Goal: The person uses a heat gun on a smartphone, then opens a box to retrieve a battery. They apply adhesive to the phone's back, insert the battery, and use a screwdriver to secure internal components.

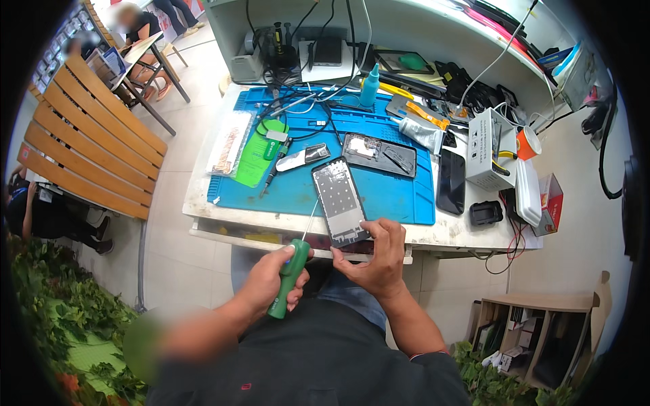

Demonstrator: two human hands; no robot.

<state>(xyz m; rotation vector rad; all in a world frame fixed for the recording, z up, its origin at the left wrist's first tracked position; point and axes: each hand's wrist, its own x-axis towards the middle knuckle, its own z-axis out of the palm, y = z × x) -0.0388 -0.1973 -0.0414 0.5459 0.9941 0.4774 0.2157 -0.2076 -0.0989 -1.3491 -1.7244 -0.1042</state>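
My left hand [261,279] is wrapped round the green handle of a screwdriver [290,281]. Its thin metal shaft points up and away, the tip by the left edge of a phone screen panel [340,203]. Whether the tip touches the panel I cannot tell. My right hand [380,262] grips the panel's near end, thumb on the lower edge and fingers on the right side. The panel is dark-rimmed with a silver-grey back, tilted over the front of a blue repair mat [271,197]. Just behind it lies an opened phone body [379,155] with bare inner parts.
A silver-and-black phone part [302,158], a slim screwdriver [276,170] and a green sheet [252,166] lie on the mat. A teal bottle [370,86] stands behind. At right are a black phone [451,181] and a white box [489,152]. Loose cables cross the back.
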